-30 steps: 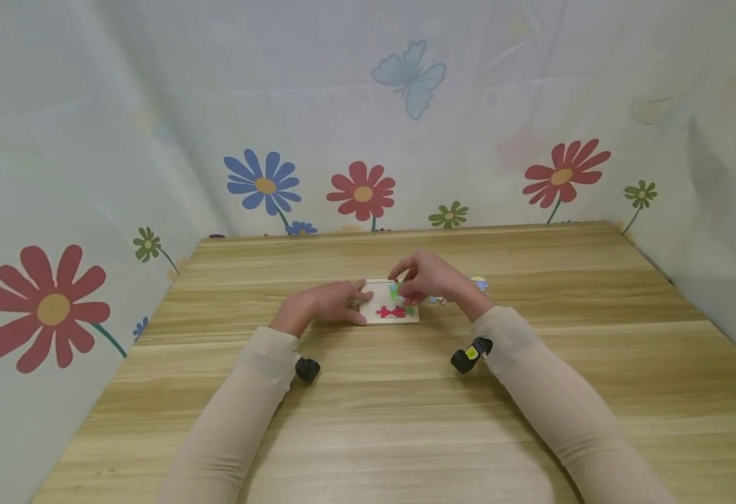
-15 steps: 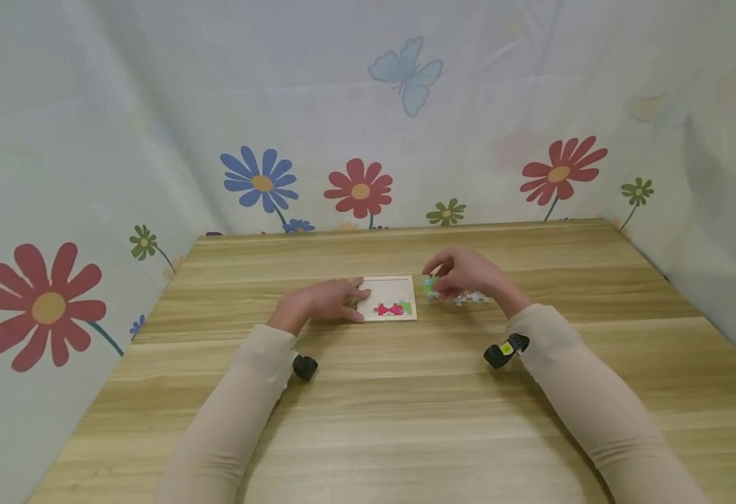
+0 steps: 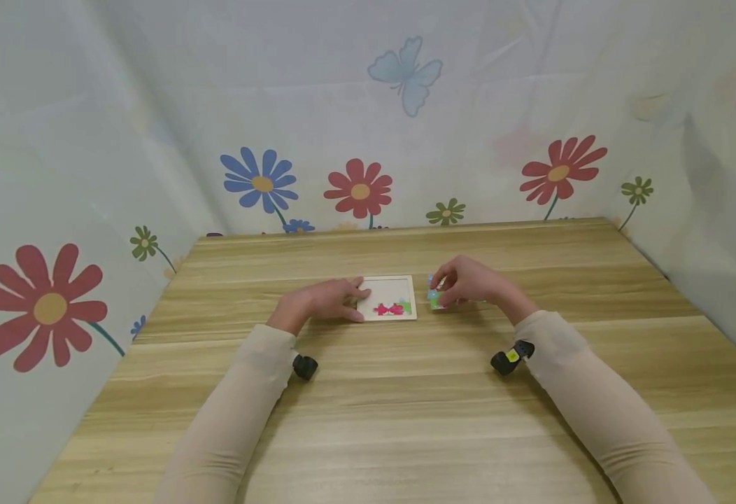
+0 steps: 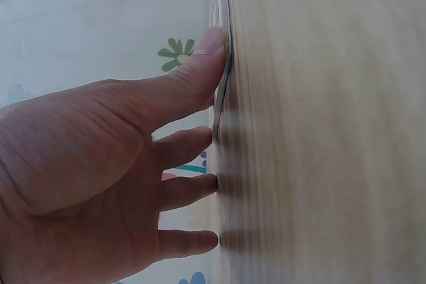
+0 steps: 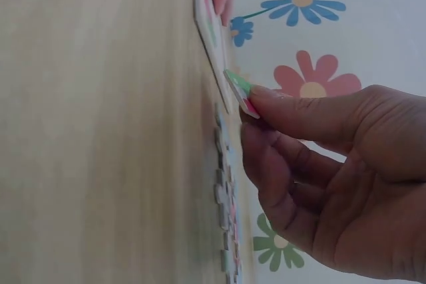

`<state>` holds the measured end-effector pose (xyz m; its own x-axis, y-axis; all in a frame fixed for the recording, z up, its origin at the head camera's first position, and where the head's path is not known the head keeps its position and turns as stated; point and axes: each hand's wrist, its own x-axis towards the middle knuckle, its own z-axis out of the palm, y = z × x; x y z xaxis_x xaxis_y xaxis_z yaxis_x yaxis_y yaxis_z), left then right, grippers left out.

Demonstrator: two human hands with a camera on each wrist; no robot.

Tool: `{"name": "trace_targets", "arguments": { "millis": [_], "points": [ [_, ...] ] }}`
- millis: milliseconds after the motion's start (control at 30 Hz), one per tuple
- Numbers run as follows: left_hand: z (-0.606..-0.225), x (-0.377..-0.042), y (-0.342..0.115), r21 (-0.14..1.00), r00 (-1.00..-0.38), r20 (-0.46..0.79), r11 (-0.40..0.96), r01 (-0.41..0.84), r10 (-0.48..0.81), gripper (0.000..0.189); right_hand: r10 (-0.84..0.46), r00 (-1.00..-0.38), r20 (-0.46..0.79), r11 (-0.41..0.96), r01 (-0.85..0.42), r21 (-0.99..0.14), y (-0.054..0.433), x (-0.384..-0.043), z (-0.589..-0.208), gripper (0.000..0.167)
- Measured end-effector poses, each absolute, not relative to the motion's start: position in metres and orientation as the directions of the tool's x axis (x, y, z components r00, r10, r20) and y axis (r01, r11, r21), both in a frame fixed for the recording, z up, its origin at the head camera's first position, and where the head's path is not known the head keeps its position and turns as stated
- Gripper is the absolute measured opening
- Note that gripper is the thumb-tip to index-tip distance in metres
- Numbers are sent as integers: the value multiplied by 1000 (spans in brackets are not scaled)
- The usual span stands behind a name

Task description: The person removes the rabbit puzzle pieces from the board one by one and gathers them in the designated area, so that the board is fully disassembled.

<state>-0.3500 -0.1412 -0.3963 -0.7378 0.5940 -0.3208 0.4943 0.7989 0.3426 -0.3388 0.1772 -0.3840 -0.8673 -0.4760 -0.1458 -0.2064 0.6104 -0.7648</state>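
Note:
A shallow framed puzzle board [image 3: 385, 288] lies on the table, with red-pink and green puzzle pieces [image 3: 395, 309] along its near side. My left hand [image 3: 327, 301] rests at the board's left edge; its thumb and fingertips press there, and the left wrist view shows the other fingers fairly straight. Just right of the board, my right hand [image 3: 471, 280] pinches a green and pink puzzle piece [image 5: 241, 91] between thumb and fingers. In the right wrist view that piece is tilted and held above the table. Loose puzzle pieces [image 5: 226, 197] lie below this hand, mostly hidden by it in the head view.
The wooden table [image 3: 368, 406] extends around the board on all sides. Behind it and at both sides hangs a white flowered cloth [image 3: 469, 105]. Each wrist wears a small black camera [image 3: 305, 367].
My right hand has moved right, from over the board to the loose pieces, with a green piece at its fingertips, then slightly lower. My left hand has stayed at the board's edge.

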Motion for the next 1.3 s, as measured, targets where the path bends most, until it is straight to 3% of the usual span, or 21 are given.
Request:
{"name": "trace_targets", "arguments": {
  "millis": [500, 1300],
  "points": [
    [-396, -350, -142, 339, -738, -319, 799, 497, 595, 71, -518, -850, -93, 695, -354, -626, 165, -337, -393, 18],
    [-397, -350, -141, 342, -730, -331, 797, 498, 598, 71, -521, -845, -123, 737, -373, -563, 162, -331, -392, 18]
  ]
}}
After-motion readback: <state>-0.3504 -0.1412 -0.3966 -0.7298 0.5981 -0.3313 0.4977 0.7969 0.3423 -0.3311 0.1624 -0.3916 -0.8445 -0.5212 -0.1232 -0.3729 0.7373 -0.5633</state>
